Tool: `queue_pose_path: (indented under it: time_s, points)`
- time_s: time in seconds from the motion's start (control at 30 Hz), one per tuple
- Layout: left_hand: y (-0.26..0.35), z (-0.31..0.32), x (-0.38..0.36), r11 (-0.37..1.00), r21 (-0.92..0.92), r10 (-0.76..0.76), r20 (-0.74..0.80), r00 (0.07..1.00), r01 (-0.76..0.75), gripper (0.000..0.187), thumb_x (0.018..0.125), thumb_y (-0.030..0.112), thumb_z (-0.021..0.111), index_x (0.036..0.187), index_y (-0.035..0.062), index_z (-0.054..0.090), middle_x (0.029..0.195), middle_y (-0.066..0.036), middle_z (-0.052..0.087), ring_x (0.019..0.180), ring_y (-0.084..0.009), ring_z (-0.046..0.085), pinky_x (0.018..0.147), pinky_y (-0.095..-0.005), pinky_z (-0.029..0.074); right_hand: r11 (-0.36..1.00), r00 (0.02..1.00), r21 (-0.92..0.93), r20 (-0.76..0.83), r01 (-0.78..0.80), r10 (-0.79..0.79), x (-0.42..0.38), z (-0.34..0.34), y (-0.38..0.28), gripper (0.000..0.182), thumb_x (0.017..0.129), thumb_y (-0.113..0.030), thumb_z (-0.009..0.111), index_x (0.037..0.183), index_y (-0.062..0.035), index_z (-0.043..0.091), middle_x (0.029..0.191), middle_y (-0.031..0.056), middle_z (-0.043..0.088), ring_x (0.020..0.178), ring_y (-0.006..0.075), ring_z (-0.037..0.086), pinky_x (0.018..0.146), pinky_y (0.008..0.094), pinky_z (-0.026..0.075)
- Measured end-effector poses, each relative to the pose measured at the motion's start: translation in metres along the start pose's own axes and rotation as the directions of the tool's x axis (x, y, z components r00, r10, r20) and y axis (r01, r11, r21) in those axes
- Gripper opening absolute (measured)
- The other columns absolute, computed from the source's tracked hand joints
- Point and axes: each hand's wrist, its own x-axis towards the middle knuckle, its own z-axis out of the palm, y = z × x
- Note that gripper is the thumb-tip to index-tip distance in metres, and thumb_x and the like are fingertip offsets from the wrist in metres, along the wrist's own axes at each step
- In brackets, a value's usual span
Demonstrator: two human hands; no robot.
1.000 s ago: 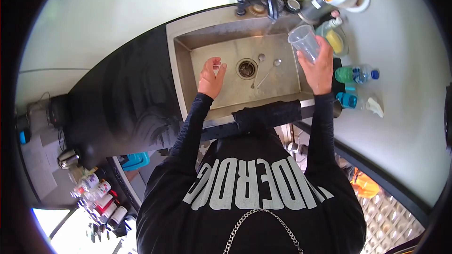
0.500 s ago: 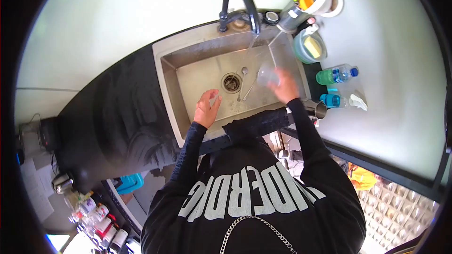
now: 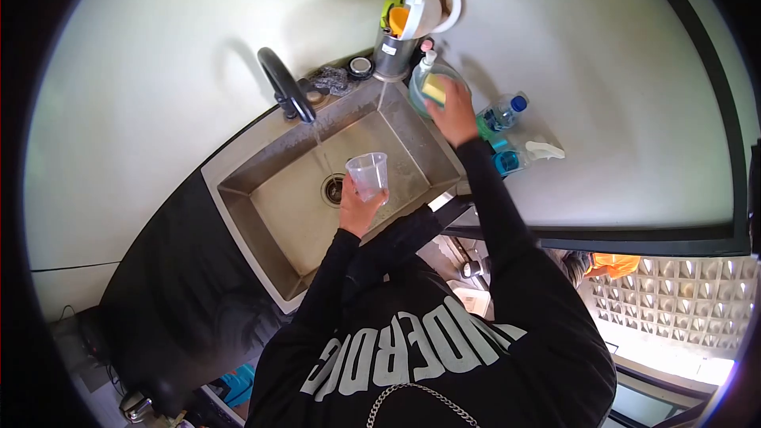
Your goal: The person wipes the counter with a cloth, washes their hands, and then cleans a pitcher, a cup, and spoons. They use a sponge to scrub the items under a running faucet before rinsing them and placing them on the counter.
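The left half of the sink [image 3: 273, 222] is lying open, so a hand could be passing low over its floor, and the black counter [image 3: 178, 285] beside it is offering another free stretch. Nearer the middle, the left hand [image 3: 361, 211] and its clear cup [image 3: 369, 175] are blocking the way, with the tap [image 3: 285, 85] jutting over the back rim. The right hand [image 3: 456, 117] is filling the approach to the bowl [image 3: 417, 98], which the canister [image 3: 391, 63] and blue-capped bottle [image 3: 499, 116] are crowding.
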Motion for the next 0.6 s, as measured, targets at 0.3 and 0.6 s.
queue_pose_path:
  time_s: [0.3,0.6]
  points:
    - [0.025,-0.007,-0.012,0.985,0.111,0.125,0.089,0.988,-0.135,0.070,0.072,0.024,0.080,0.127,0.0009,0.042,0.120,-0.019,0.055,0.110,-0.0301,0.058,0.093,-0.0395,0.047,0.982,0.936,-0.190,0.343,-0.014,0.080,0.069,0.035,0.092,0.054,0.079,-0.029,0.067,0.124,-0.0015,0.053,0.104,0.0241,0.066,0.099,0.0424,0.063,0.090,0.0484,0.050]
    - [0.022,-0.027,-0.017,0.882,0.315,0.353,0.049,0.934,-0.350,0.079,0.072,0.017,0.079,0.137,0.0040,0.038,0.122,-0.018,0.054,0.112,-0.0338,0.056,0.096,-0.0401,0.046,0.735,0.841,0.607,0.532,-0.303,-0.093,-0.014,-0.019,-0.045,0.032,0.086,-0.020,0.072,0.110,-0.0003,0.066,0.092,0.0079,0.070,0.080,0.0121,0.063,0.072,0.0283,0.049]
